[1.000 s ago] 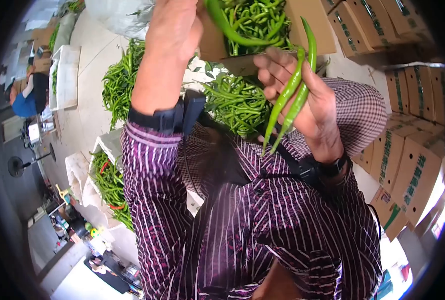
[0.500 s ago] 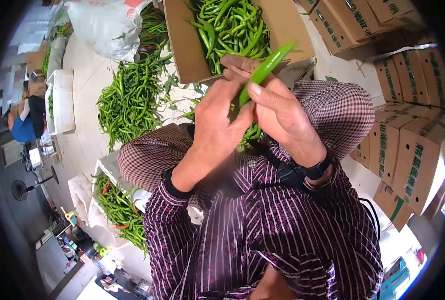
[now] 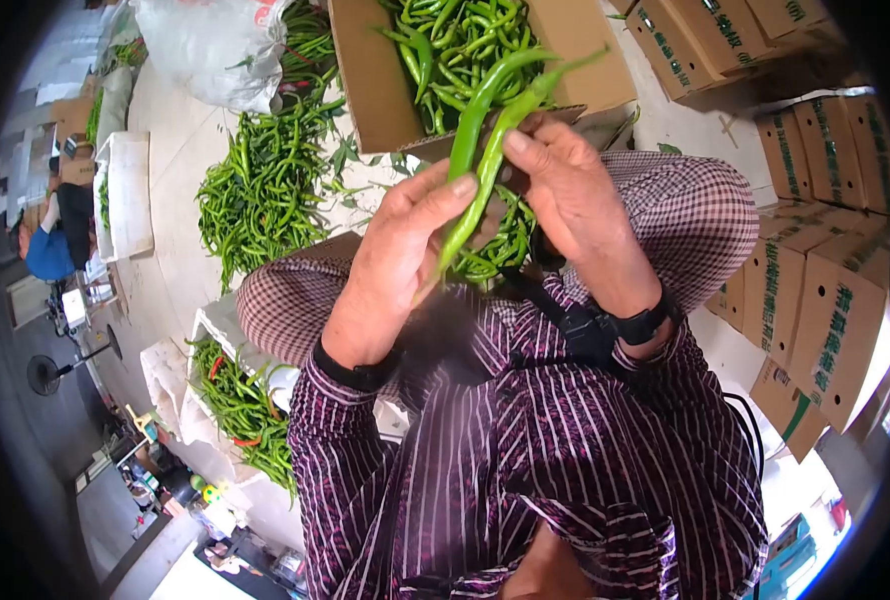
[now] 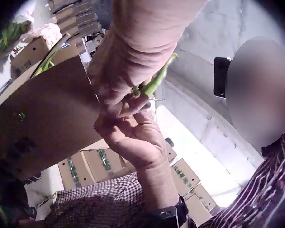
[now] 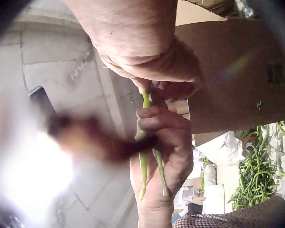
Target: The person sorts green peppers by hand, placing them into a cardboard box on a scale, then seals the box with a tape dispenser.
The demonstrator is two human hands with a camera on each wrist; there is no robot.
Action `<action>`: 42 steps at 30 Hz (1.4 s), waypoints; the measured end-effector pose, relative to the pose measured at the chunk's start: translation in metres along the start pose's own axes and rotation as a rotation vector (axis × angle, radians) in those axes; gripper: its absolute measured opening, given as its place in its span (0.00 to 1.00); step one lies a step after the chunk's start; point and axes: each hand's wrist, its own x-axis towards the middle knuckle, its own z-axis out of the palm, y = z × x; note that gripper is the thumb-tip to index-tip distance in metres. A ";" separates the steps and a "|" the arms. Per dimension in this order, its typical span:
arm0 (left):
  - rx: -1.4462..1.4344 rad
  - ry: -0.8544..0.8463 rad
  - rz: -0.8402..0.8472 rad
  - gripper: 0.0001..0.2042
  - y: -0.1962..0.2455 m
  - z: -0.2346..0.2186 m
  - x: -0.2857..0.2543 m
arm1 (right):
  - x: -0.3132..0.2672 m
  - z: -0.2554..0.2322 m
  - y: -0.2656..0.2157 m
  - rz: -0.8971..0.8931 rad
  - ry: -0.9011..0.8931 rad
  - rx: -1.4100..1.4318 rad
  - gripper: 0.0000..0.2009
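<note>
Two long green peppers, one darker (image 3: 472,125) and one lighter (image 3: 487,178), lie side by side across both hands in the head view. The left hand (image 3: 385,255) grips their lower part with its thumb on top. Fingers of the right hand (image 3: 590,205) pinch the lighter one farther up; whether they also touch the darker one is unclear. In the left wrist view, the right hand (image 4: 140,142) is below the left hand (image 4: 133,52), with a pepper (image 4: 156,81) partly visible. The right wrist view shows two thin pepper ends (image 5: 143,171) along the left hand's palm (image 5: 168,152).
An open carton (image 3: 370,100) of green peppers stands beyond the hands. Pepper heaps (image 3: 265,200) lie on the floor at left and between the knees. A white crate (image 3: 125,200), a plastic bag (image 3: 215,50), a pepper-filled container and stacked cartons (image 3: 840,330) surround the person.
The left hand has come back from the carton to the right hand. Since half a second ago the hands have separated slightly, and both peppers now show side by side.
</note>
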 end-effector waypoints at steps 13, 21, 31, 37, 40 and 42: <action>-0.083 -0.179 -0.018 0.22 0.008 -0.011 0.010 | 0.014 -0.014 -0.012 0.098 -0.061 0.025 0.14; 0.035 -0.062 0.150 0.22 0.013 -0.015 0.010 | 0.005 -0.002 -0.031 0.045 -0.013 -0.110 0.15; -0.229 -0.097 0.261 0.23 0.036 -0.034 0.010 | -0.022 -0.017 -0.012 0.417 -0.162 -0.863 0.14; -0.031 0.049 0.302 0.20 0.044 -0.022 0.014 | -0.022 -0.010 -0.002 0.277 -0.207 -0.946 0.14; 0.076 0.095 0.287 0.20 0.051 -0.013 0.018 | -0.023 -0.001 -0.007 0.365 -0.188 -0.921 0.14; 0.216 0.104 0.311 0.19 0.058 -0.019 0.040 | -0.024 -0.003 0.000 0.348 -0.205 -0.916 0.14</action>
